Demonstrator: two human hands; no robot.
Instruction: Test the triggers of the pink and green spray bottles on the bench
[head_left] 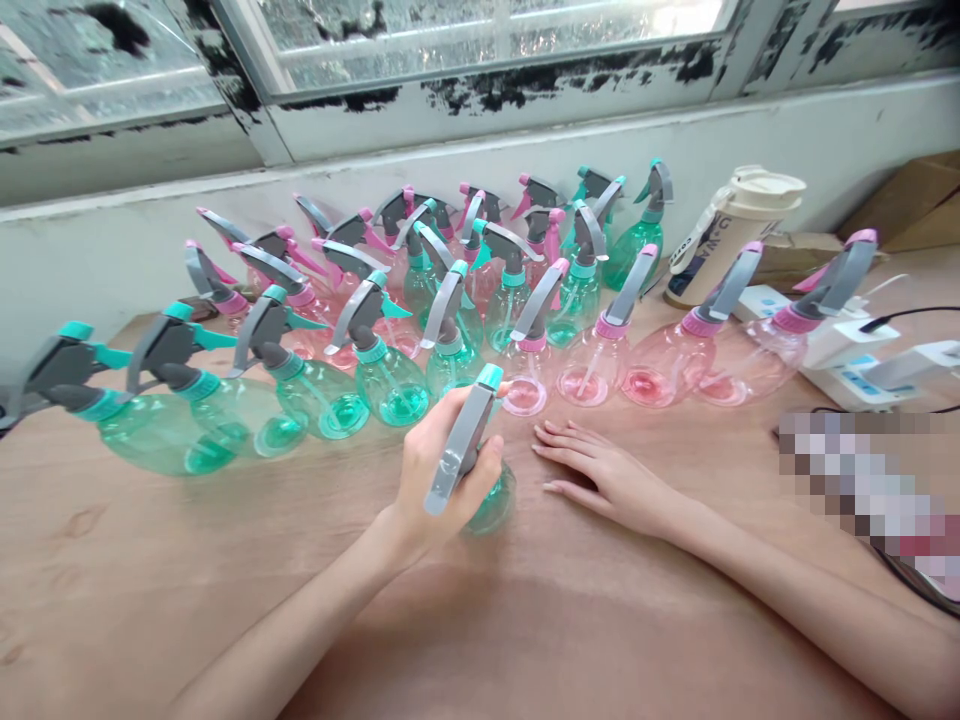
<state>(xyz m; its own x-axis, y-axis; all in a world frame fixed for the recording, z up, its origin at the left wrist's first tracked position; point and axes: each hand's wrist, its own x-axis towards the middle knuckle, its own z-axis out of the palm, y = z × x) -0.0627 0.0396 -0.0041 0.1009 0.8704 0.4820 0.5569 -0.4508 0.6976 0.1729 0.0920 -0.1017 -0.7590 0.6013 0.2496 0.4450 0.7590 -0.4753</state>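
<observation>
My left hand [435, 470] is wrapped round the neck of a green spray bottle [495, 500] with a grey trigger head and a teal nozzle. The bottle's lower body shows under my fingers; I cannot tell whether its base touches the table. To the right, my right hand [600, 475] lies flat on the wooden table [555, 620], fingers stretched out and holding nothing. Just beyond both hands stands a front row of spray bottles, green ones [394, 390] on the left and clear pink ones [592, 365] on the right.
More pink and green spray bottles [514, 295] crowd behind the front row, near the wall. A cream tumbler [739, 235] stands back right, beside cardboard boxes [907, 205]. White power strips with plugs [855, 375] and cables lie at right, near a blurred-out object [877, 490]. Windows run along the back.
</observation>
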